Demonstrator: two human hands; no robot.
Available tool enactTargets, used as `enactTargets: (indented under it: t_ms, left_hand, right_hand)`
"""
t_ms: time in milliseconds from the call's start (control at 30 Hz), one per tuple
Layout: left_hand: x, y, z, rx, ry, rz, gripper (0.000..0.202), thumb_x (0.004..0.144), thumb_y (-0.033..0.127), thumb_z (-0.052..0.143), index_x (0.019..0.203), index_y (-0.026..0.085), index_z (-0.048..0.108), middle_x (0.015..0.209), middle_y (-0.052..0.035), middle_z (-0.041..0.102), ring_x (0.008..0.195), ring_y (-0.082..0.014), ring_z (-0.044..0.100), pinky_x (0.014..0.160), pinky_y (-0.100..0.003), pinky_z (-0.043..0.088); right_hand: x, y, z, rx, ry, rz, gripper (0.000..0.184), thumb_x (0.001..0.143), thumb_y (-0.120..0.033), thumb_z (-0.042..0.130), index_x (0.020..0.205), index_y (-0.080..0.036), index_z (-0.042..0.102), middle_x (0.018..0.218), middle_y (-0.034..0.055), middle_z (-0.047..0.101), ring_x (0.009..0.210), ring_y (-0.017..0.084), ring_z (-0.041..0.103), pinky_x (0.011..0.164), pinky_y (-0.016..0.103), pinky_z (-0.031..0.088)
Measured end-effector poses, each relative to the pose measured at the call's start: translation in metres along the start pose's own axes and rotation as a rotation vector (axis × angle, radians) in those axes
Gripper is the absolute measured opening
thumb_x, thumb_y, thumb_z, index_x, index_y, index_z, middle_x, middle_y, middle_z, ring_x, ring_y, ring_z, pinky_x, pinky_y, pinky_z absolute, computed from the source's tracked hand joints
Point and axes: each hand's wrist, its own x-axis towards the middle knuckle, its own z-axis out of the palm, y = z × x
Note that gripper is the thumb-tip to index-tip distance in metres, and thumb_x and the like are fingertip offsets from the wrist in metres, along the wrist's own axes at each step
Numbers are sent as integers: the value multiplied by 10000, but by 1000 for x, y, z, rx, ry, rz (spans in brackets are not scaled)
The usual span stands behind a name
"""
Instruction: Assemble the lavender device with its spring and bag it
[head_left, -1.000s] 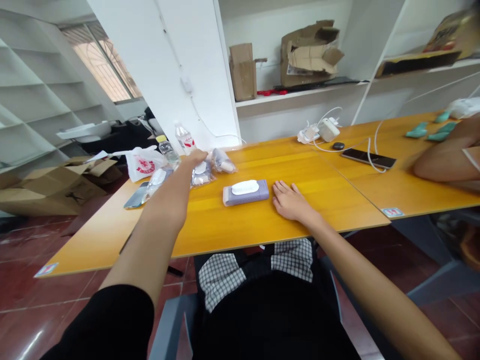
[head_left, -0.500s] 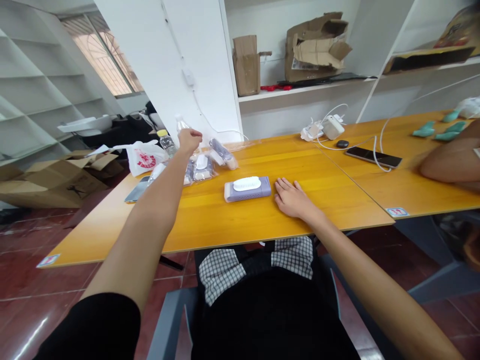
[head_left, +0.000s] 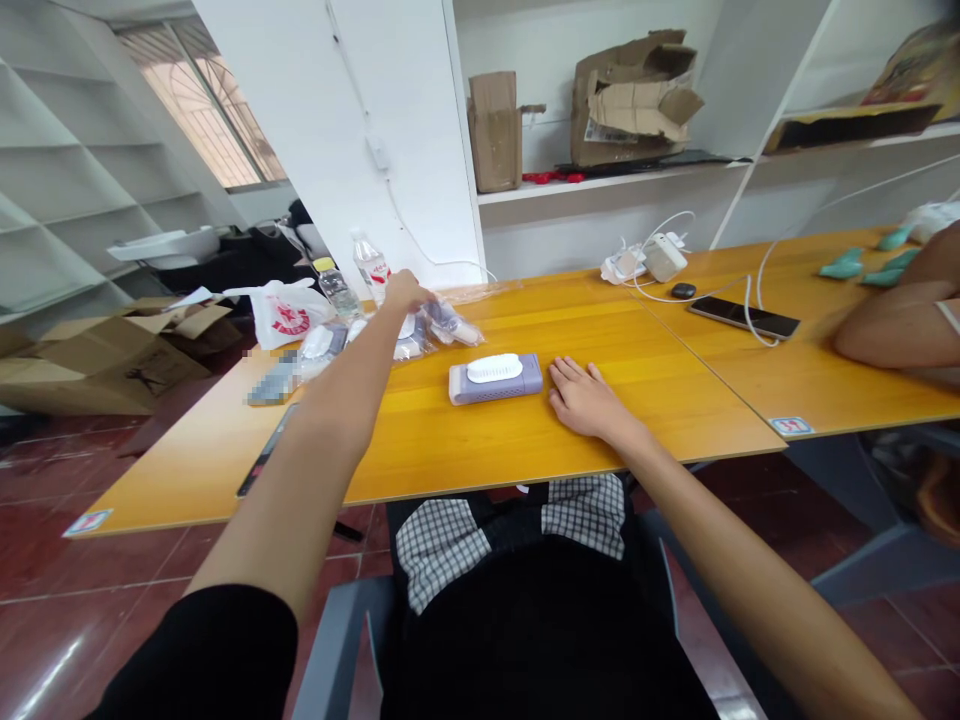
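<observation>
My left hand (head_left: 407, 291) reaches over the far left of the table, its fingertips at a clear-bagged lavender and white item (head_left: 455, 325). Its fingers are mostly hidden behind the hand, so their grip does not show. More bagged pieces, one of them a white-topped packet (head_left: 321, 342), lie beside and beneath that forearm. My right hand (head_left: 585, 397) rests flat on the table, fingers stretched out and holding nothing. Just left of its fingertips lies a lavender oblong case (head_left: 531, 374) with a white ribbed oval piece (head_left: 493, 368) on top.
Two bottles, one yellow-capped (head_left: 335, 285) and one clear (head_left: 370, 262), stand behind the bagged items near a white plastic bag (head_left: 285, 312). A phone (head_left: 266, 455) lies by my left forearm. At right are a charger (head_left: 665, 257), another phone (head_left: 742, 316) and another person's arm (head_left: 900, 310).
My left hand has moved right and slightly down, onto the rightmost bagged item, which now lies a little lower and farther right. My right hand stays in place.
</observation>
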Motion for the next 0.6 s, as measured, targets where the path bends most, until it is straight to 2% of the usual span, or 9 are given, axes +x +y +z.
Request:
enactTargets:
  t_ms: [100, 200, 267, 333, 400, 433, 467, 533, 600]
  left_hand:
    - [-1, 15, 9, 8, 39, 9, 479, 742, 110, 860, 1202, 106, 730, 1091, -132, 792, 827, -264, 774, 747, -348, 634]
    - [-2, 17, 16, 17, 51, 4, 525, 770, 86, 787, 1292, 93, 724, 1172, -169, 788, 873, -271, 776, 777, -370, 632]
    - [-2, 15, 17, 49, 56, 12, 497, 751, 132, 800, 1243, 79, 755, 1211, -220, 776, 1033, -344, 768, 882, -441, 626]
    - [-2, 16, 19, 102, 97, 61, 480, 753, 191, 795, 1223, 97, 779, 1314, -259, 740, 1260, -433, 684, 1048, -560, 559]
    - [-2, 24, 26, 197, 172, 199, 435, 829, 246, 719, 1244, 136, 791, 1421, -252, 691, 1415, -462, 562, 1173, -652, 433]
    - [-2, 32, 31, 258, 196, 300, 407, 882, 264, 655, 1247, 153, 797, 1446, -235, 677, 1450, -452, 522, 1206, -666, 382]
    - [-2, 42, 38, 319, 173, 391, 387, 923, 264, 591, 1226, 158, 809, 1437, -219, 681, 1451, -434, 512, 1224, -660, 358]
    - [-2, 64, 55, 425, 27, 556, 398, 964, 278, 523, 1201, 166, 823, 1447, -190, 679, 1464, -408, 491, 1242, -628, 347]
    - [-3, 84, 74, 492, -83, 614, 420, 981, 328, 518, 1247, 185, 810, 1582, -162, 596, 1527, -408, 418, 1268, -638, 313]
  right_hand:
    - [0, 0, 0, 7, 0, -4, 656, 1091, -345, 357, 1674, -68, 472, 1784, 209, 380, 1674, 380, 331, 1349, 643, 247]
    - [0, -2, -2, 3, -5, -7, 669, 1087, -330, 352, 1672, -23, 456, 1780, 233, 372, 1673, 388, 328, 1349, 653, 241]
    - [0, -3, -2, 9, -4, -7, 670, 1086, -330, 353, 1670, -22, 457, 1780, 233, 372, 1675, 385, 324, 1350, 655, 239]
    - [0, -4, -2, 21, 0, -5, 661, 1085, -336, 361, 1669, -44, 468, 1780, 222, 380, 1676, 380, 325, 1349, 653, 242]
    - [1, -4, -1, 29, 6, -6, 659, 1084, -340, 363, 1666, -50, 473, 1778, 222, 385, 1676, 382, 323, 1347, 659, 244]
    - [1, -4, -1, 30, 8, -7, 660, 1084, -339, 361, 1664, -46, 474, 1778, 224, 384, 1677, 385, 319, 1344, 666, 244]
    - [2, -4, -1, 30, 9, -8, 660, 1083, -338, 360, 1662, -43, 474, 1778, 227, 383, 1677, 388, 317, 1340, 675, 245]
    - [2, -4, -1, 27, 9, -10, 660, 1081, -334, 358, 1661, -43, 475, 1779, 231, 381, 1676, 390, 318, 1333, 689, 247]
    - [3, -4, -2, 23, 5, -9, 658, 1081, -334, 356, 1662, -48, 475, 1780, 229, 380, 1675, 387, 321, 1331, 691, 248]
